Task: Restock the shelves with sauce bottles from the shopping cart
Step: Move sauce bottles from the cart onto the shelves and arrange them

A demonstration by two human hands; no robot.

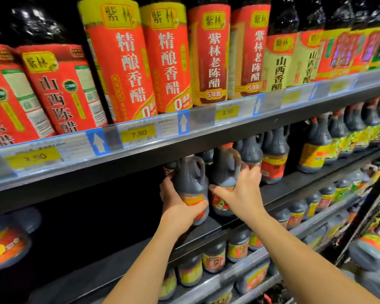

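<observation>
Forearms (pixel 154 255) reach in: L hand (pixel 180 207) wraps sauce btl (pixel 189 183) low, R hand (pixel 239 191) clasps neighbour btl (pixel 223 170) at 3 o'clock; prob heavy, slick, so grip body or handle (pixel 199 165).

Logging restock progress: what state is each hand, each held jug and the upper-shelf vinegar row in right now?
left jug: upright at middle shelf front, held.
right jug: upright beside it, held.
left hand: grips left jug's lower body.
right hand: grips right jug's shoulder.
vinegar bottles: standing in a row on upper shelf, labels outward.
</observation>
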